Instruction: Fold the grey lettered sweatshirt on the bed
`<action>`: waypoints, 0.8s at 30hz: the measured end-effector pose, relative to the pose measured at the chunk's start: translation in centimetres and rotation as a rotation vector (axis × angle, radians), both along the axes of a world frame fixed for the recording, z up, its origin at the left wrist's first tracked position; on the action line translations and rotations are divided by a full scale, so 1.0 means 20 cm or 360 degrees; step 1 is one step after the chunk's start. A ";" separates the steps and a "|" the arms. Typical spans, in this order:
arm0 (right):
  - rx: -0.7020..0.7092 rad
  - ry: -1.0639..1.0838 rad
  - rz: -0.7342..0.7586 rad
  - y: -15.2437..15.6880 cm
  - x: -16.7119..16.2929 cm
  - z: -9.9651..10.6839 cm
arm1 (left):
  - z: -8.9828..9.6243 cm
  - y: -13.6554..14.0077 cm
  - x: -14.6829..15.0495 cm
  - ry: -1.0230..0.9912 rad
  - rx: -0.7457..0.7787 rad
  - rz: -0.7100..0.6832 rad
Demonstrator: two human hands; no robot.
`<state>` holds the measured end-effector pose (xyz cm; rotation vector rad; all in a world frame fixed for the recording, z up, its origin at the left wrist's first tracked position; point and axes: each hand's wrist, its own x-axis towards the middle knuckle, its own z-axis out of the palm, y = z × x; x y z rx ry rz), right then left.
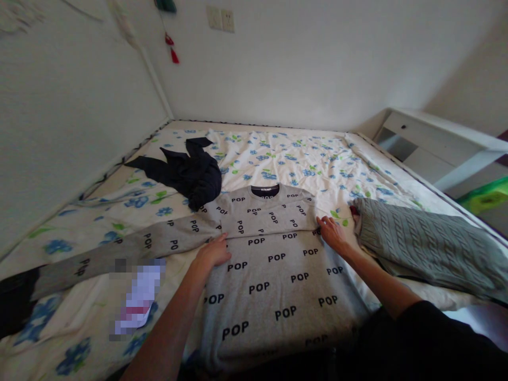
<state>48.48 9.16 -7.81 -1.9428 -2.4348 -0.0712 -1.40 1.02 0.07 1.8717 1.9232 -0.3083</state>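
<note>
1. Sweater point(262, 272), grey: lay front up between and below both hands, neckline beyond them. Bore the word POP in black capitals, repeated over body and sleeve. Showed a dark inner collar with a small pale label point(266, 189), too small to read. Stretched one sleeve out to the left of the left hand, ending in a dark cuff point(18, 304). Carried a band with turned letters across the chest, from hand to hand.
2. Left hand point(214, 250): rested on the sweater's near-left edge, fingers loosely bent. Could not tell a pinch from a light touch.
3. Right hand point(333, 233): touched the opposite edge with the fingertips, fingers partly extended. Likewise could not tell any firm hold.
4. Cable-knit garment point(428, 243), grey-green: lay folded just right of the right hand.
5. Dark garment point(190, 174): lay bunched beyond the left hand.
6. Lilac item point(141, 293), red patch: lay left of the left forearm; too pixelated to read.
7. Bed sheet point(329, 153), blue flowers: spread under and beyond both hands.
8. White furniture piece point(440, 140), dark knob: stood beyond the right hand, to its right; interior hidden.
</note>
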 end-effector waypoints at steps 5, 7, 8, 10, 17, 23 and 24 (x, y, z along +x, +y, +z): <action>0.0088 0.0075 0.0122 0.02 0.01 -0.02 | 0.01 0.00 0.01 0.0094 -0.0015 -0.0092; 0.0134 0.0115 0.0090 0.04 0.06 -0.02 | 0.00 0.00 0.01 0.0100 -0.0015 -0.0093; 0.0173 0.0134 0.0050 0.06 0.08 -0.02 | 0.00 0.01 0.02 0.0097 -0.0013 -0.0088; 0.0214 0.0151 -0.0033 0.07 0.12 -0.02 | 0.00 0.01 0.02 0.0100 -0.0020 -0.0081; -0.0216 0.0244 -0.0028 0.12 0.11 -0.03 | 0.02 0.01 0.03 0.0155 -0.0054 -0.0020; -0.0584 0.0898 -0.0293 0.23 0.20 -0.03 | 0.05 -0.02 0.05 0.0171 -0.0058 -0.0076; -0.0542 0.1032 -0.0393 0.25 0.21 -0.05 | 0.04 -0.02 0.05 0.0143 -0.0042 -0.0056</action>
